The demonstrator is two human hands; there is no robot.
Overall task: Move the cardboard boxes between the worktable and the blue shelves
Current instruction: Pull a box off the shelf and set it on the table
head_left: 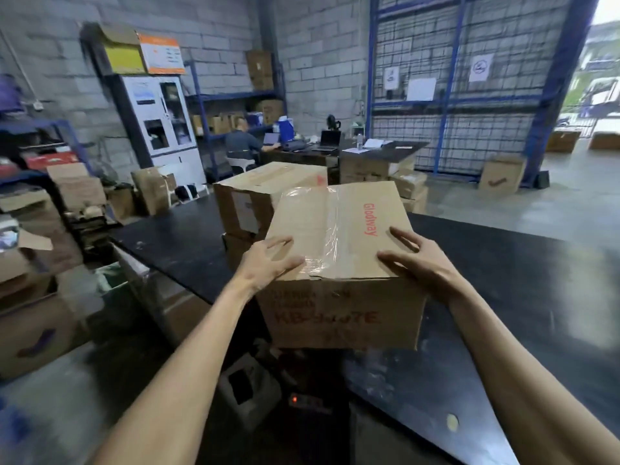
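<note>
Left hand (268, 260): fingers spread and bent over the top near-left corner of the cardboard box (339, 263), thumb across the taped seam. Right hand (416, 260): fingers splayed flat on the top near-right area, palm at the edge. Neither hand wraps the box; both press down on the top panel, probably to steady or slide it.

The box sits at the near edge of the black worktable (503, 280), its front face overhanging the corner, which suggests it is being drawn off or just set down. Clear tape runs front to back over the lid.

Legible writing: "Glodway" in red on the top; "KB-" followed by blurred characters ending "E" on the front face.

At 11 o'clock from the held box, touching or nearly touching it, stands a second box (255, 196) stacked on another. The blue shelves (235, 95) stand at 11 o'clock, against the far wall.
</note>
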